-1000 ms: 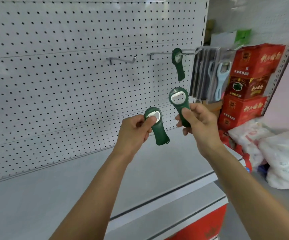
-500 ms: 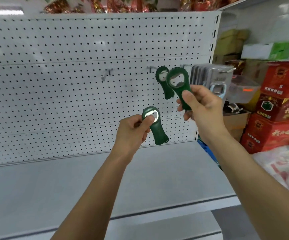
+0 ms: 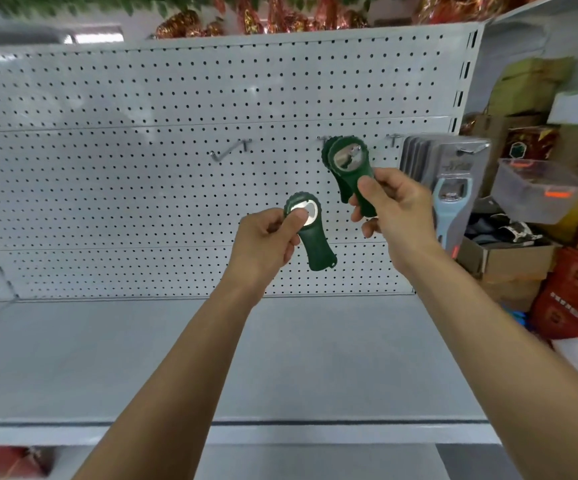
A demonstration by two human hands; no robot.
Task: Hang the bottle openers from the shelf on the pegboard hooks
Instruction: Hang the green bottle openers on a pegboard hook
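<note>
A: What has changed in the last second?

B: The right hand (image 3: 396, 206) has carried its dark green plastic bottle opener with a round metal-lined head (image 3: 350, 168) up from mid-frame to the wire hook at centre right of the white pegboard (image 3: 142, 188). Its head now overlaps the matching green opener already hanging there (image 3: 329, 161), so the hook tip looks about to pass through the opening. Whether it is threaded yet cannot be told.

A: And the hands?

B: The right one is closed around the handle, thumb on the front. The left hand (image 3: 267, 240), just left of centre, pinches a second green opener (image 3: 310, 233) by its head, handle dangling.

A: The other hook?

B: The bare wire hook (image 3: 228, 151), further left, is free. The grey shelf (image 3: 280, 358) shows no loose openers, except for something green and blurred at the far left edge.
</note>
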